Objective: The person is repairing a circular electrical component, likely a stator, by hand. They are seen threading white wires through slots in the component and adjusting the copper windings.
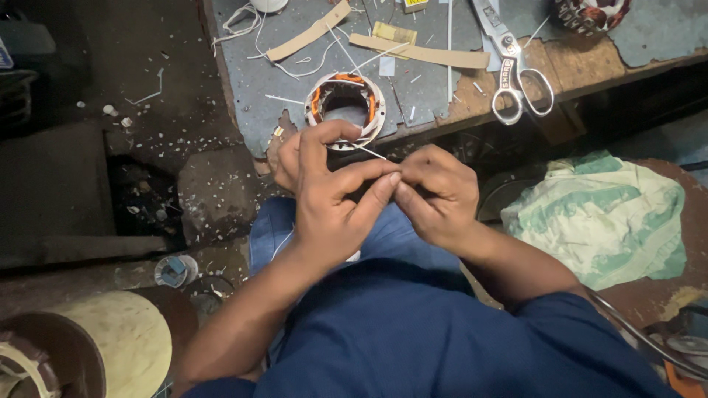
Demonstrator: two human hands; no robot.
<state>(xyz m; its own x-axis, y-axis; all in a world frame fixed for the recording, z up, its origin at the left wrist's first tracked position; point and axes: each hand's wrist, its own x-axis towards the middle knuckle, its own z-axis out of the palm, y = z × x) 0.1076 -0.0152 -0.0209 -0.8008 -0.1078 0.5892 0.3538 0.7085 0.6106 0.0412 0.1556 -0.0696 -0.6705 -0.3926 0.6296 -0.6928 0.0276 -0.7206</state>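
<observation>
While both hands meet just below the bench edge, the left hand and the right hand pinch 1 thin white sleeve or strand between their fingertips, thumb pressed to forefinger on each side; the strand runs up and away from the pinch toward the round grey metal motor stator with orange copper windings. That stator sits just beyond the left hand's knuckles, at the lip of the worn blue-grey workbench.

Judging by this, the step in hand is dressing or threading a lead at the stator; the next move would call for a steady, fine pinch and a straight feed so the strand does not kink.

Counted: 1 stator near the grip, and part of 1 more wound core far up and to the right of it; 1 pair of steel scissors up and right of the right hand; 2 long tan insulation-paper strips beyond the stator; several loose white offcuts, too scattered to number. 1 pale green crumpled cloth lies right of the right wrist.
</observation>
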